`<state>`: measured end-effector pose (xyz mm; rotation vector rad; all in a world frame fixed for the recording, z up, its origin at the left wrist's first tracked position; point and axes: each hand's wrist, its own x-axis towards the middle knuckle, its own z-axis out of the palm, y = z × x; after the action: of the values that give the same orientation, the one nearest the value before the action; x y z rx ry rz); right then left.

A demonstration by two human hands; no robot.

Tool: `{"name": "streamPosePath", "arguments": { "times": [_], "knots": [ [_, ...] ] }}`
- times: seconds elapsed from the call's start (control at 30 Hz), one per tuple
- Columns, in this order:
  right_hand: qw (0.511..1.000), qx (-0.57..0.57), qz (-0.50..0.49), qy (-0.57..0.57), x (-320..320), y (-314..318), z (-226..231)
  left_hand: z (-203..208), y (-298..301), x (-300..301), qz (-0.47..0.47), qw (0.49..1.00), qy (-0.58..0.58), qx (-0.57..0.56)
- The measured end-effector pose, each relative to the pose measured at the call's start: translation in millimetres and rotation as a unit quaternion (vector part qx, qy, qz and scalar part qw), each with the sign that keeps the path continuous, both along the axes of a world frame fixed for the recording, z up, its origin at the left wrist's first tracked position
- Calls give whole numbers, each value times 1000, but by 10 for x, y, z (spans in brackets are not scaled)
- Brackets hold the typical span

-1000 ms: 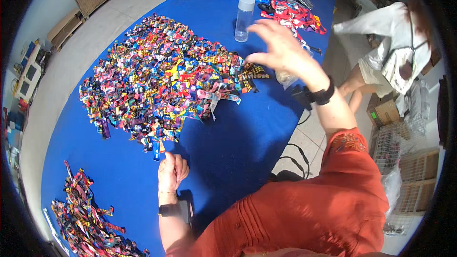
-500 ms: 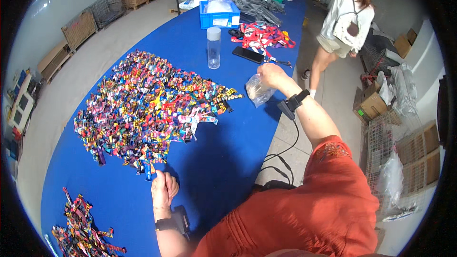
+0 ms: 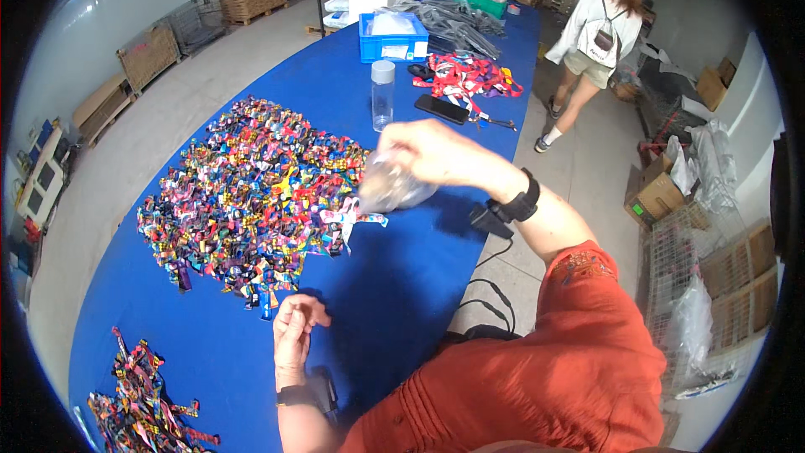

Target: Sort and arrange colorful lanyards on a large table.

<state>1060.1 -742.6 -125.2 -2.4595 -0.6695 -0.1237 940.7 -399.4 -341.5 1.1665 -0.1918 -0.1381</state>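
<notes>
My right hand (image 3: 428, 151) grips a clear plastic bag (image 3: 392, 188) by its top, blurred by motion. Something beige shows inside it, too smeared to make out. The bag hangs over the right edge of a big heap of small colourful patterned fabric strips (image 3: 251, 193). My left hand (image 3: 298, 327) is just off the heap's near edge, its fingers loosely bent and apart, with nothing seen in them. A blue strip (image 3: 267, 303) sticks out of the heap beside it. At the near left lies a smaller pile of similar strips (image 3: 142, 394).
The blue table (image 3: 210, 340) also bears a clear bottle (image 3: 382, 101), a black phone (image 3: 442, 109), red straps (image 3: 465, 75), a blue crate (image 3: 392, 50) and dark bundled strips (image 3: 453, 21). A person (image 3: 591, 42) walks beside its right side. Cartons (image 3: 658, 193) and wire cages stand further right.
My right hand has carried the plastic bag left, toward the heap. My left hand has drawn slightly away from the blue strip, its fingers loosening. The person has moved farther along.
</notes>
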Motion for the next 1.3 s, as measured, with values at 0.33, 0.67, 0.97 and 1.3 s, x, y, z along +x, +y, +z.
{"name": "streamPosePath", "arguments": {
  "times": [0.33,0.67,0.97,1.3],
  "knots": [
    [924,94,363,71,-372,1511,-697,-49,105,-134,1,981,153,-120],
    [919,153,309,190,-47,1889,-1114,-116,218,-270,-46,996,33,-74],
    [697,291,438,488,-61,1990,-1321,43,247,-518,142,983,71,-97],
    [855,183,389,291,-299,1678,-1609,55,166,-297,168,974,97,-117]
  ]
}}
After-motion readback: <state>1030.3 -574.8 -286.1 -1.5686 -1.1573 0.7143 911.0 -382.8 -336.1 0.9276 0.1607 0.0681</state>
